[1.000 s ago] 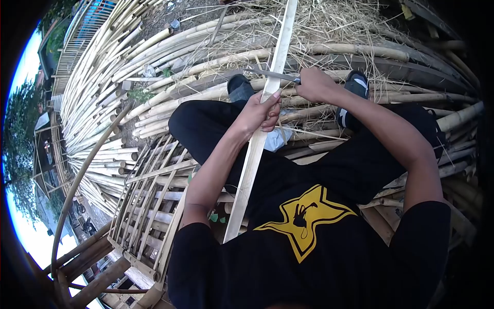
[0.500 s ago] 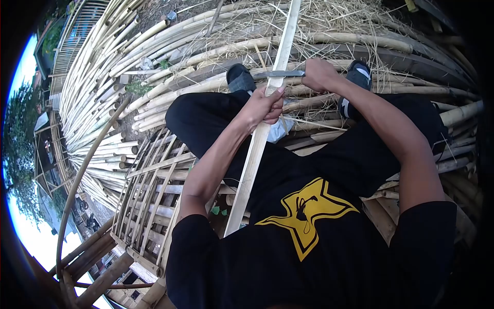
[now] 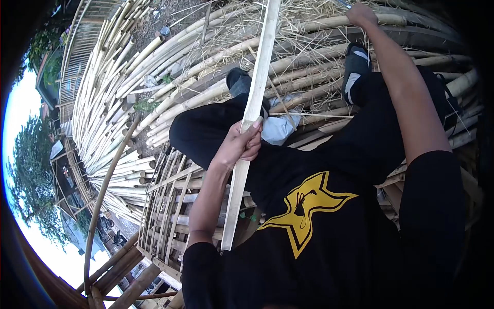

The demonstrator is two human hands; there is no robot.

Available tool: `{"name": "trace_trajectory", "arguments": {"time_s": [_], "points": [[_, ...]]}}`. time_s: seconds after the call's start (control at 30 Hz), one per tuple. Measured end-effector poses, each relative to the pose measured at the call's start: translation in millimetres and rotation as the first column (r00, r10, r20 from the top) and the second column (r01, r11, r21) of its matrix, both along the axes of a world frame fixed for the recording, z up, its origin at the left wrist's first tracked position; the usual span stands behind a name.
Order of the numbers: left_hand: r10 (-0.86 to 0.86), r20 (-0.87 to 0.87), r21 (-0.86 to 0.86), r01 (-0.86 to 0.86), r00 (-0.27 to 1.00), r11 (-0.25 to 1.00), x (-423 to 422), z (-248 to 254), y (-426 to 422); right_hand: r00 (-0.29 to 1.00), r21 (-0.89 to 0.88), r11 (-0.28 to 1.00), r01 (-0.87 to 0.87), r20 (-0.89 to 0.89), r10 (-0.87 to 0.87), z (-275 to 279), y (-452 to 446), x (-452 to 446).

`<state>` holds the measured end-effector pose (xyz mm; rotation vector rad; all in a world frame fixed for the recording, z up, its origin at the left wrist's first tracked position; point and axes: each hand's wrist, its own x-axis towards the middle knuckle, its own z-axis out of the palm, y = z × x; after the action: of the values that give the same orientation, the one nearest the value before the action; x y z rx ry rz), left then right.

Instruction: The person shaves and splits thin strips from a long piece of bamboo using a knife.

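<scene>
A long pale bamboo strip (image 3: 263, 62) runs from the top of the view down to my lap, tilted slightly. My left hand (image 3: 241, 141) is wrapped around its lower part, thumb pressed on the upper face. My right hand (image 3: 362, 15) is stretched far out near the top edge, closed around the handle of a knife (image 3: 341, 3). Only a short piece of the blade shows; the rest lies beyond the frame. The knife is apart from the strip.
Bamboo poles (image 3: 303, 64) lie beneath my feet, with loose shavings (image 3: 319, 38) over them. A white plastic bag (image 3: 278, 129) rests between my legs. Many more poles (image 3: 110, 103) are piled at left, beside a slatted bamboo frame (image 3: 170, 206). A curved pole (image 3: 105, 190) rises nearer me.
My right hand has moved up and away with the knife, off the strip. My left hand has drawn the strip down towards my body and slightly left.
</scene>
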<state>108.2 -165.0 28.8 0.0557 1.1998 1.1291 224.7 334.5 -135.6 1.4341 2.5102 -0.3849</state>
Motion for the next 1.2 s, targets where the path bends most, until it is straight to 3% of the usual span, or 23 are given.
{"name": "trace_trajectory", "arguments": {"time_s": [0.07,0.17,0.23,0.3,0.4,0.47,0.83,0.9,1.0,1.13,1.2], "points": [[0.112,0.045,-0.007,-0.112,0.993,0.994,-7.8,1.4,-2.2,0.986,-0.041,0.992,0.117,-0.111,-0.121,5.1,-23.2,-8.9],[0.158,0.033,-0.011,-0.158,0.987,0.987,-12.8,-13.8,13.6,0.981,-0.142,0.988,-0.064,-0.192,0.036,44.5,-95.1,-41.3],[0.127,0.033,0.01,-0.128,0.991,0.992,-19.4,-22.4,25.9,0.95,-0.219,0.93,-0.296,-0.169,0.263,76.5,-137.0,-61.2],[0.11,0.037,0.028,-0.112,0.993,0.993,-20.3,-20.8,35.4,0.907,-0.302,0.857,-0.417,-0.192,0.374,107.8,-175.1,-64.5],[0.088,0.025,0.053,-0.089,0.996,0.995,-16.3,-20.2,43.5,0.859,-0.217,0.839,-0.499,-0.249,0.447,114.1,-213.9,-55.1],[0.082,0.023,0.063,-0.083,0.996,0.995,-15.7,-20.4,45.1,0.855,-0.289,0.807,-0.515,-0.248,0.456,124.3,-233.8,-51.7],[0.032,0.024,0.025,-0.032,0.999,0.999,-7.5,-36.6,39.6,0.877,-0.383,0.789,-0.48,-0.218,0.428,81.0,-252.1,-48.2],[-0.018,0.001,0.007,0.018,1.0,1.0,-7.0,-38.8,40.2,0.853,-0.318,0.795,-0.517,-0.117,0.508,69.9,-245.8,-50.7],[-0.01,0.049,0.016,0.009,0.999,1.0,-6.6,-43.8,37.4,0.868,-0.233,0.838,-0.494,-0.07,0.493,48.7,-217.4,-50.7],[-0.063,0.161,-0.031,0.069,0.985,0.997,0.4,-24.3,29.1,0.965,-0.147,0.954,-0.259,-0.076,0.251,22.4,-122.6,-36.6],[-0.053,0.133,0.039,0.049,0.99,0.998,-1.6,-25.4,28.6,0.978,-0.138,0.968,-0.209,-0.057,0.203,32.4,-115.7,-33.2]]}}
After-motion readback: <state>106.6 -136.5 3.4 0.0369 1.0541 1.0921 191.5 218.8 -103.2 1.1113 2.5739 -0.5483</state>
